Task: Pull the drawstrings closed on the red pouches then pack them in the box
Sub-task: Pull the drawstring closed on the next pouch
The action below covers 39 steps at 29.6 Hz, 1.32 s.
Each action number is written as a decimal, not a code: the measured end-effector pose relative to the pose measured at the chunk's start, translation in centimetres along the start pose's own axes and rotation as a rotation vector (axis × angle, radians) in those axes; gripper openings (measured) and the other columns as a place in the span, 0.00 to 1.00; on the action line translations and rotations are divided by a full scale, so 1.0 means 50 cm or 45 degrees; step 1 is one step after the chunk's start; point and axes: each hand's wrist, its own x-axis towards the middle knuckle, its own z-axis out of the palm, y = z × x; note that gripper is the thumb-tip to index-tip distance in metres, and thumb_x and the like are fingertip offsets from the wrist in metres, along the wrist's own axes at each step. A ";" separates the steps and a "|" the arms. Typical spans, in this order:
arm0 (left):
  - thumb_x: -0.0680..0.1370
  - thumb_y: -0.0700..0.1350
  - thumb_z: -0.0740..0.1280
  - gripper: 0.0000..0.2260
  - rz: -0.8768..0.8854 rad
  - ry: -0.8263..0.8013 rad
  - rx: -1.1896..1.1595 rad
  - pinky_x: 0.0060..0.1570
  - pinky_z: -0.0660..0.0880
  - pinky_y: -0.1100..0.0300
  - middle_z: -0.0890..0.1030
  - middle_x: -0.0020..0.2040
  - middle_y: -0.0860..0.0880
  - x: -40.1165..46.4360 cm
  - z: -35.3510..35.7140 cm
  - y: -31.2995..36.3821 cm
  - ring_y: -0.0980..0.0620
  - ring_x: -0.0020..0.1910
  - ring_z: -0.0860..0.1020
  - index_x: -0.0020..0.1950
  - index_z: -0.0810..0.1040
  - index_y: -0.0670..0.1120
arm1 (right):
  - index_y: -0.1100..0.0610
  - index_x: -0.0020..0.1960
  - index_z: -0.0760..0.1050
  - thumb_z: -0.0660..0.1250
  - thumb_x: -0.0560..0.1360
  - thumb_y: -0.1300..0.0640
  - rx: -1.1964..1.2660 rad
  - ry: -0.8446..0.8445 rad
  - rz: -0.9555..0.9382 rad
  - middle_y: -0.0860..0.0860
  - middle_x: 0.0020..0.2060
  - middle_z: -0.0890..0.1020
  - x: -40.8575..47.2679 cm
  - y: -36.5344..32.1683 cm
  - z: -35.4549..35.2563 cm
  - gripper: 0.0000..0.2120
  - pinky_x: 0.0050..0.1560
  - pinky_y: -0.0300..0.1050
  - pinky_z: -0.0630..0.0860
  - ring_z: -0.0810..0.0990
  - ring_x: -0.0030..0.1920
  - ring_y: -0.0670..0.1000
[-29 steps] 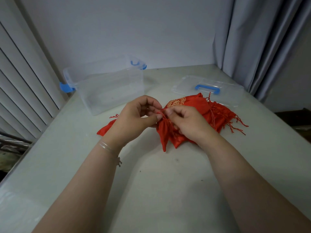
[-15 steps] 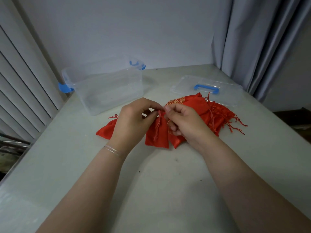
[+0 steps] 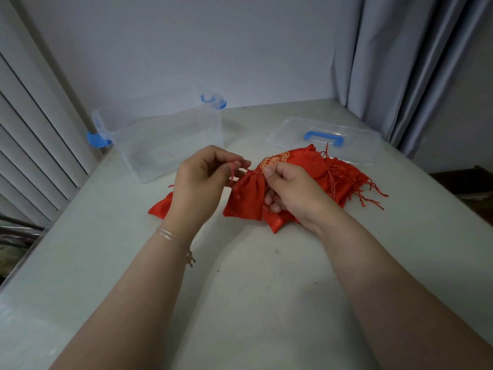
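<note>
A small red pouch [image 3: 246, 196] hangs between my hands above the table, its mouth gathered. My left hand [image 3: 202, 180] pinches the red drawstring [image 3: 233, 170] at the pouch's left. My right hand [image 3: 290, 188] grips the pouch's neck on the right. Behind and under my right hand lies a pile of red pouches [image 3: 328, 174] with loose tassel strings, one with a gold pattern. Another red pouch [image 3: 160, 208] lies flat, partly hidden by my left wrist. The clear plastic box [image 3: 165, 137] with blue latches stands open at the back left.
The box's clear lid [image 3: 333, 134] with a blue handle lies flat at the back right, just behind the pile. The white table [image 3: 253, 276] ends at a wall behind. Blinds stand along the left edge and grey curtains hang at the right.
My hands have drawn slightly apart. The left hand has pulled the drawstring out to the left, and the pouch's mouth is more gathered than before.
</note>
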 end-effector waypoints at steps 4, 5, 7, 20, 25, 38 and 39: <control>0.80 0.34 0.60 0.08 -0.006 -0.038 -0.124 0.36 0.76 0.62 0.85 0.39 0.54 0.000 -0.004 0.004 0.53 0.43 0.82 0.43 0.73 0.43 | 0.53 0.42 0.69 0.53 0.82 0.52 -0.259 -0.102 -0.070 0.49 0.27 0.78 -0.003 -0.004 -0.007 0.13 0.30 0.40 0.71 0.73 0.25 0.49; 0.81 0.35 0.60 0.08 -0.002 -0.048 -0.132 0.36 0.76 0.63 0.85 0.39 0.54 -0.001 -0.004 0.004 0.54 0.42 0.82 0.43 0.72 0.43 | 0.52 0.42 0.68 0.52 0.82 0.52 -0.331 -0.125 -0.086 0.48 0.26 0.78 -0.003 -0.004 -0.007 0.13 0.30 0.39 0.72 0.74 0.24 0.48; 0.81 0.38 0.60 0.07 -0.002 -0.064 -0.138 0.39 0.75 0.64 0.84 0.38 0.54 0.001 -0.006 0.002 0.56 0.41 0.81 0.43 0.71 0.44 | 0.51 0.42 0.67 0.52 0.82 0.52 -0.407 -0.172 -0.125 0.46 0.27 0.77 -0.004 -0.003 -0.008 0.12 0.30 0.39 0.72 0.75 0.24 0.46; 0.74 0.46 0.71 0.09 -0.643 -0.246 0.059 0.32 0.64 0.64 0.78 0.29 0.51 0.010 -0.009 -0.008 0.56 0.29 0.70 0.37 0.75 0.46 | 0.55 0.45 0.69 0.57 0.80 0.47 -0.760 -0.096 -0.411 0.46 0.32 0.75 -0.004 0.016 0.010 0.12 0.38 0.50 0.74 0.77 0.35 0.49; 0.77 0.52 0.66 0.10 -0.775 -0.439 0.017 0.35 0.64 0.61 0.77 0.32 0.53 0.007 -0.022 -0.009 0.55 0.33 0.69 0.40 0.79 0.47 | 0.54 0.42 0.72 0.63 0.78 0.48 -0.633 0.016 -0.435 0.46 0.28 0.74 0.003 0.019 0.016 0.11 0.35 0.45 0.72 0.75 0.31 0.48; 0.78 0.42 0.63 0.07 -0.853 -0.318 -0.487 0.37 0.67 0.62 0.75 0.32 0.55 0.015 -0.026 -0.009 0.58 0.29 0.68 0.40 0.76 0.47 | 0.56 0.40 0.72 0.61 0.80 0.53 -0.086 -0.005 -0.113 0.48 0.27 0.76 0.010 0.018 0.016 0.11 0.22 0.36 0.68 0.72 0.22 0.46; 0.78 0.42 0.63 0.08 -0.860 -0.248 -0.514 0.37 0.68 0.63 0.75 0.31 0.55 0.016 -0.022 -0.010 0.58 0.28 0.68 0.40 0.77 0.47 | 0.56 0.40 0.71 0.61 0.79 0.53 -0.192 0.020 -0.153 0.48 0.26 0.75 0.009 0.019 0.018 0.11 0.23 0.36 0.69 0.71 0.22 0.45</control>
